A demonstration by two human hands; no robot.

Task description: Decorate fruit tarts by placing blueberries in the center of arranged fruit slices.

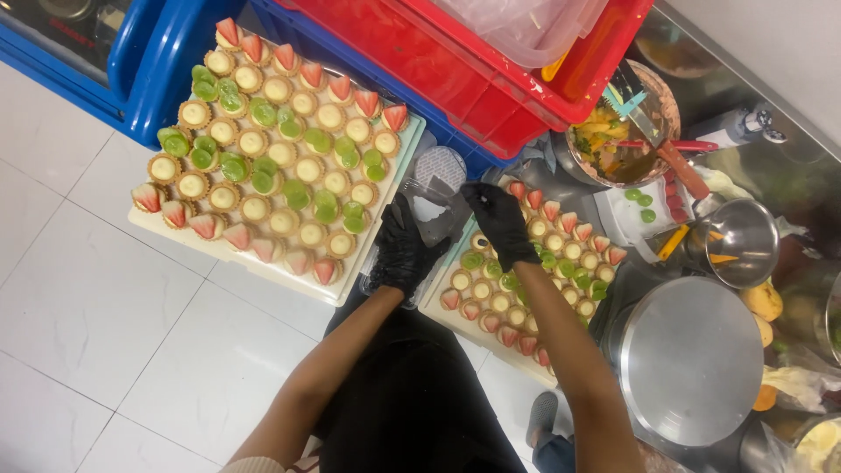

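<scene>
Left hand (405,250): black glossy glove, fingers curled around a clear plastic container (429,210), gripping its near side.
Right hand (501,221): black glove, fingertips pinching the container's far rim.
Container: one, transparent, thin-walled, held between two trays; contents cannot be told.
Right tray (438,308): one, pale board under the right forearm, small round tartlets with cream, strawberry and green fruit.
Left tray (346,285): one, fuller, same tartlets in rows.
Crates: one red (491,79), one blue (158,79), smooth plastic.
Round metal lid (690,361): one, matte steel.
</scene>
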